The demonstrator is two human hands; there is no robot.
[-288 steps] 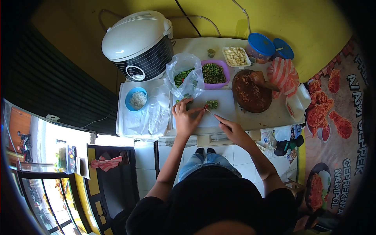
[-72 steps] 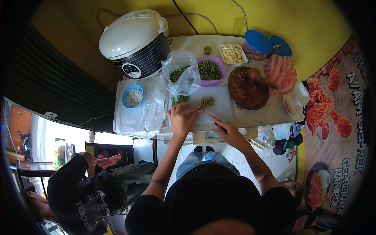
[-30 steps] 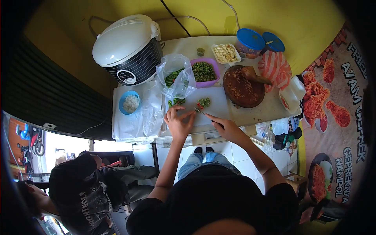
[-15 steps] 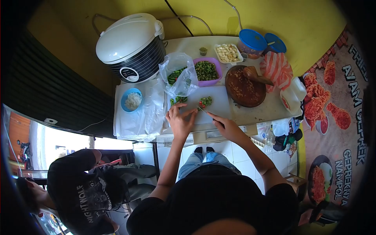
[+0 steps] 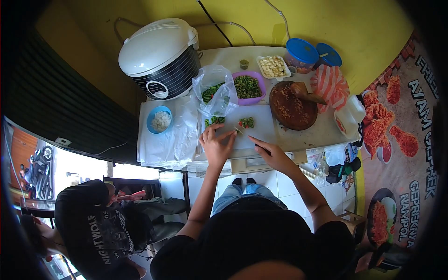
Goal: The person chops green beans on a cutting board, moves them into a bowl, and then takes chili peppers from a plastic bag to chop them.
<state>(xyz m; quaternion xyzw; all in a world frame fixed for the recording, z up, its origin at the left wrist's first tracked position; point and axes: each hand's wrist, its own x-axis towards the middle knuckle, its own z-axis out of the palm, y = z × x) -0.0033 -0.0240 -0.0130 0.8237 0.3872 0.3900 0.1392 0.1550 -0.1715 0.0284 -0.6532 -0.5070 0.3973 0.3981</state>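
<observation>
My left hand (image 5: 218, 145) rests on the white cutting board (image 5: 264, 122), its fingertips closed on a small piece of green chili (image 5: 239, 130). In my right hand (image 5: 277, 157) is a knife (image 5: 265, 150), its dark handle inside my curled fingers; the blade is hard to make out. Just beyond the piece lies a small heap of chopped green and red chili (image 5: 246, 122). Longer green chilies (image 5: 214, 120) lie on the board by my left fingers. Behind them sits a clear plastic bag (image 5: 223, 100) with more green chilies.
A purple tub of chopped greens (image 5: 248, 100), a tray of peeled cloves (image 5: 273, 66) and a rice cooker (image 5: 158, 56) stand at the back. To the right is a round mortar (image 5: 293, 112) with a wooden pestle (image 5: 308, 93); left, a blue bowl of rice (image 5: 160, 120). Another person (image 5: 95, 228) is at lower left.
My right hand has drawn the knife slightly back and right, away from my left fingertips. My left hand stays nearly in place. A motorbike shows more fully outside.
</observation>
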